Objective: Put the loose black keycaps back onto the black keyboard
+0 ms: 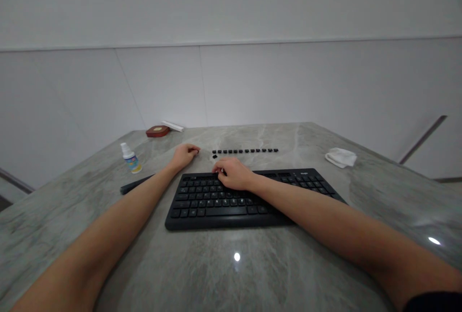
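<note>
A black keyboard point(225, 210) lies on the grey marble-patterned table. Over its upper row is my right hand point(235, 173), its fingers bent down and pinched together at the keys; whatever is between the fingertips is hidden. My left hand point(185, 155) rests on the table beyond the keyboard's upper left corner. Its thumb and finger are closed on a small dark piece that looks like a keycap point(198, 152). Just right of it, several black keycaps point(241, 151) form a straight row, and a single loose keycap point(214, 156) sits in front of the row's left end.
To the left stand a white spray bottle point(132, 159) and a dark bar-shaped object point(134, 185), partly behind my left forearm. A reddish-brown case point(158, 131) and a white strip-like object point(173, 126) are at the back. A crumpled white cloth point(341, 157) lies at right.
</note>
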The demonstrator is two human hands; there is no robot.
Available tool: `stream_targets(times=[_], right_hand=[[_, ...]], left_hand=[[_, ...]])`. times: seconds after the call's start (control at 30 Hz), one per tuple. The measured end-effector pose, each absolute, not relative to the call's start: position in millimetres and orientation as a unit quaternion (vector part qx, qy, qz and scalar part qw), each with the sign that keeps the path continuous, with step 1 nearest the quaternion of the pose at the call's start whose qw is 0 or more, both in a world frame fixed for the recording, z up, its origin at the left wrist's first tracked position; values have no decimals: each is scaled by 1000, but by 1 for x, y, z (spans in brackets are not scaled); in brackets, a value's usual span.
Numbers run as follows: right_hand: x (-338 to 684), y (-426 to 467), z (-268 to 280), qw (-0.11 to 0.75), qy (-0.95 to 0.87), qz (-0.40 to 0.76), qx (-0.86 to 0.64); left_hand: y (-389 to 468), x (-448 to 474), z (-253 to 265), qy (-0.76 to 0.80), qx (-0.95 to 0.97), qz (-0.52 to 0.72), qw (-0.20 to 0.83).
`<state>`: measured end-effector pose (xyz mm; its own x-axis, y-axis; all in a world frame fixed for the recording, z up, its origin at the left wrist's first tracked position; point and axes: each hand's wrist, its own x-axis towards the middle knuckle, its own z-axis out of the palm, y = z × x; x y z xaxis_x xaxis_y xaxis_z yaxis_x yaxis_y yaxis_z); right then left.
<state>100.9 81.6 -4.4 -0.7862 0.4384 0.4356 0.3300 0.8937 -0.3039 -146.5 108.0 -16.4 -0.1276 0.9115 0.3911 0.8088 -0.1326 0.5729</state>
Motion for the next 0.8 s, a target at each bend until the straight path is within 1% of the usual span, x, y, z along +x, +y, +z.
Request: stream_targets(times=[0.17,0.27,0.33,0.43,0.53,0.63,0.8], right_hand=[[100,81,-3,257,-935,120,-212],[99,80,-1,257,-935,121,-211],[99,79,-1,253,-936,118,-213],[100,77,-1,255,-939,103,-205],[103,74,0,269,-943,77,-180],[104,70,3,273,-948,63,-148],[103,62,6,257,-962,62,-66]], left_hand=[[77,-144,1,647,637,400,122],[40,-142,4,593,648,451,160],[16,-139,0,570,669,457,134],[-5,-133,-9,540,743,389,71],[-8,-127,-12,543,752,372,41],[-4,-125,-11,556,741,374,46],[-4,-126,-9,499,780,370,77]])
